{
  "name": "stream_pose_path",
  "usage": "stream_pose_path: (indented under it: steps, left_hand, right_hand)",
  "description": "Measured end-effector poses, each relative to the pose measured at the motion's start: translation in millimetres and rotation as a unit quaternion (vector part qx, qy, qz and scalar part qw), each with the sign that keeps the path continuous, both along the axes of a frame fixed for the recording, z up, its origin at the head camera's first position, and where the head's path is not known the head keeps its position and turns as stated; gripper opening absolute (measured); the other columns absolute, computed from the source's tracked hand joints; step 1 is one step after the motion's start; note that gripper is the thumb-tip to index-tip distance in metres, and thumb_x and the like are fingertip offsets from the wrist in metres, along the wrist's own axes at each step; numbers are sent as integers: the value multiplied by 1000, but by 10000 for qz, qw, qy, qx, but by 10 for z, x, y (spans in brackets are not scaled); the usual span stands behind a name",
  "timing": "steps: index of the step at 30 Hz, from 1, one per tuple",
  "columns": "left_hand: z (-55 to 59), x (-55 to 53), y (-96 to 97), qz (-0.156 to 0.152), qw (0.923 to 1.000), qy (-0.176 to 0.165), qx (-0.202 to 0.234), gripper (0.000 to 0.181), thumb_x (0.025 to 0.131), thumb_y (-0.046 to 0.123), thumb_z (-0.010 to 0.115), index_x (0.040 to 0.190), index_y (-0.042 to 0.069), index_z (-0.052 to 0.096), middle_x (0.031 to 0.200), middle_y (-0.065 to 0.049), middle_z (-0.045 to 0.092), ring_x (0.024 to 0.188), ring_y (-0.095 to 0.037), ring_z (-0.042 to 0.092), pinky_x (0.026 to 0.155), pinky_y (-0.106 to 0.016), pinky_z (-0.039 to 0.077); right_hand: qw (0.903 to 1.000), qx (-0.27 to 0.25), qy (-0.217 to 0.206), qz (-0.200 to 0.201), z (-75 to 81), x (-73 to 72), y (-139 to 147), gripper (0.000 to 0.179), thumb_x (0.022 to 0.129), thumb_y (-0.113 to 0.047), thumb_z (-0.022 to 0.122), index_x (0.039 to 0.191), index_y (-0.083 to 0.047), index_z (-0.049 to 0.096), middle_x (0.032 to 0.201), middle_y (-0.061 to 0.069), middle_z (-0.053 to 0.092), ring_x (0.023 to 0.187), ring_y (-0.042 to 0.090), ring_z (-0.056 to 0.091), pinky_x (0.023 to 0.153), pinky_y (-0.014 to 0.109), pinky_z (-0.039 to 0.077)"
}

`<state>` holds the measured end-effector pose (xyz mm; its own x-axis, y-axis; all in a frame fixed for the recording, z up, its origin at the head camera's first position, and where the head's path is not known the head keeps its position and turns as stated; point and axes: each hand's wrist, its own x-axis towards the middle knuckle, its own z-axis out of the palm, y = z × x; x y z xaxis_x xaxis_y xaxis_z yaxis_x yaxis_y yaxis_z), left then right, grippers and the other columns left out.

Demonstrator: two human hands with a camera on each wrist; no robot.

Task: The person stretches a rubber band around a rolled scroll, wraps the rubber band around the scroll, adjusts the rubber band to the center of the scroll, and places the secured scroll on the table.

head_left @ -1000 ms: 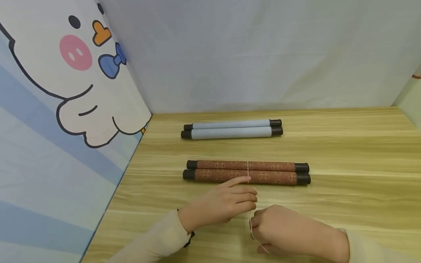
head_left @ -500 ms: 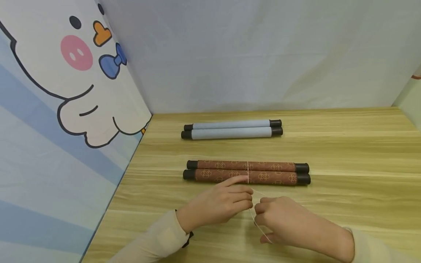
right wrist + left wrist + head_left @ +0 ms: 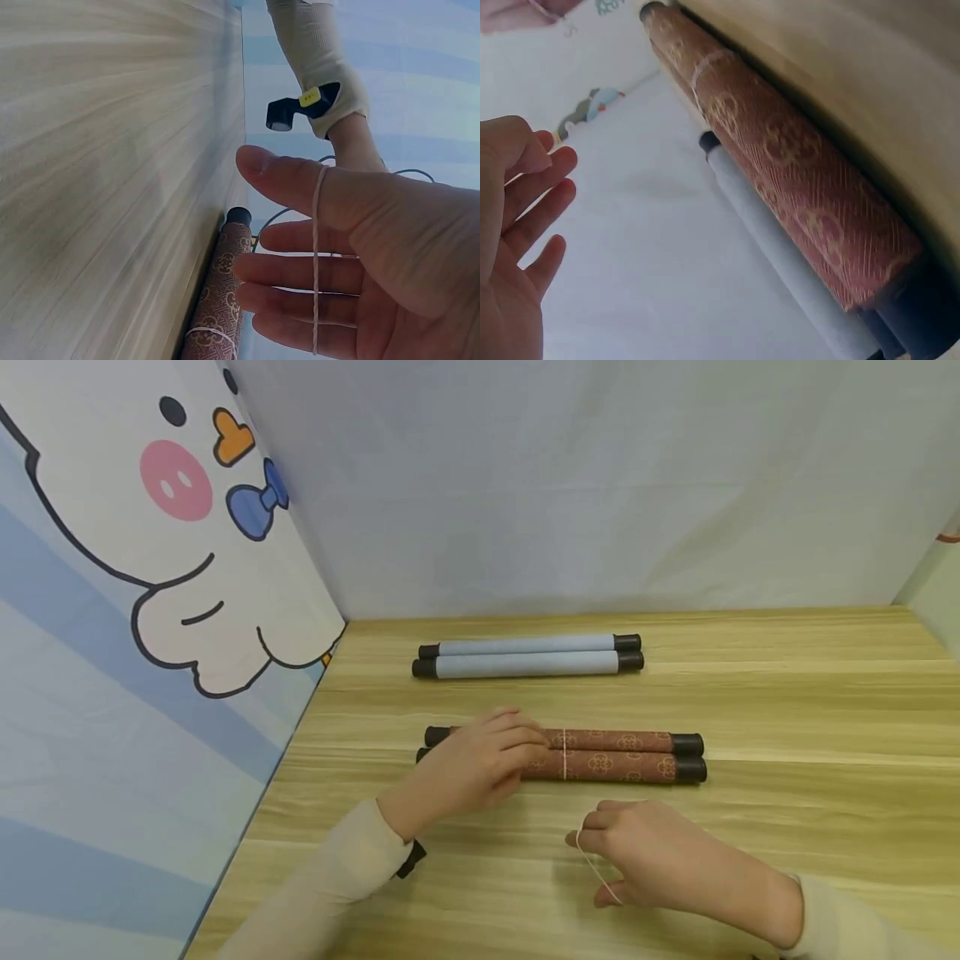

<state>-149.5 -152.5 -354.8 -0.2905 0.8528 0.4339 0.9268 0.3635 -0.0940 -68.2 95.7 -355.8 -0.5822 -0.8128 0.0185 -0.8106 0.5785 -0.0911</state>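
A brown patterned scroll point(image 3: 618, 766) with black end caps lies rolled from both ends on the table, a thin white string point(image 3: 564, 764) round its middle. My left hand point(image 3: 472, 764) hovers over its left part; in the left wrist view its loosely bent fingers point(image 3: 544, 172) stand apart from the scroll and hold nothing. Nearer the table's front, my right hand point(image 3: 660, 860) carries a white string loop point(image 3: 316, 255) hung round the thumb and fingers. The right wrist view shows that hand's fingers point(image 3: 296, 300) nearly straight.
Behind the brown scroll lies a second, light blue scroll point(image 3: 528, 665) with black caps. A pale curtain point(image 3: 600, 485) closes off the wooden table's back. At the left stands a cartoon-printed panel point(image 3: 97, 760).
My left hand has left the string at the brown scroll's middle and moved left and away over the scroll. The right hand has drawn apart from it, now alone with the loop.
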Motion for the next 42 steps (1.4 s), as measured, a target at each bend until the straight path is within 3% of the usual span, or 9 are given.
stream_pose_path:
  steps: [4,8,12,17,20,26,30,39,42]
  left_hand:
    - [-27,-314,-29,203,9979,-601,-119,31,85,4,66,116,11,67,117,-1,68,116,-18,61,112,-33,44]
    - [-76,-554,-41,410,9896,-1375,-141,31,90,5,64,121,10,65,121,-4,66,115,-20,61,101,-34,50]
    - [-81,-745,24,992,9793,-1745,-276,37,93,14,63,130,9,61,130,-6,63,122,-23,60,104,-37,50]
    - [-93,-959,116,1867,9595,-1959,-778,59,93,28,67,145,7,47,146,-12,51,134,-29,52,108,-41,48]
    - [-141,-1092,154,2185,9477,-2049,-1103,70,93,33,67,151,5,38,153,-15,42,141,-30,44,114,-41,42]
    - [-300,-1364,200,2466,9332,-2214,-1392,89,92,43,67,156,0,22,160,-20,29,149,-34,30,124,-44,26]
    - [-355,-1518,198,2663,9167,-2503,-1616,99,91,52,65,158,0,13,163,-21,20,152,-36,21,127,-45,17]
    - [-519,-1803,96,3197,8833,-2959,-1735,108,88,64,60,159,2,8,166,-18,15,154,-36,17,126,-50,16]
    - [-548,-1852,84,3253,8793,-2975,-1801,108,87,65,60,159,3,9,165,-18,16,154,-36,17,126,-51,16]
  right_hand:
    - [9999,-51,104,-52,-19,-15,45,54,68,-48,85,111,-17,74,97,-7,72,88,8,66,72,26,56]
    - [9998,-64,165,-46,-34,-35,88,54,67,-48,85,110,-18,74,96,-8,73,86,6,65,72,25,56]
    - [9997,-76,224,-80,-46,-51,126,54,65,-48,85,110,-18,75,96,-10,74,84,5,64,71,24,55]
    - [9996,-99,186,-171,-60,-80,138,53,65,-48,85,108,-19,75,92,-10,73,80,4,63,67,24,53]
    - [9997,-68,116,-191,-74,-106,147,52,66,-49,84,108,-19,75,91,-10,73,80,4,62,67,24,53]
    - [9997,-102,170,-128,-129,-141,150,52,66,-52,83,107,-21,75,92,-11,72,82,5,63,69,23,53]
    - [9998,-102,149,-120,-160,-163,126,53,66,-53,82,106,-20,74,95,-11,72,85,6,65,71,24,54]
    - [9993,-245,261,-78,-220,-213,125,53,63,-51,84,104,-19,74,93,-11,70,85,5,65,73,25,55]
    - [9990,-315,303,-71,-228,-240,127,52,62,-51,85,103,-20,75,92,-12,68,83,4,64,70,24,54]
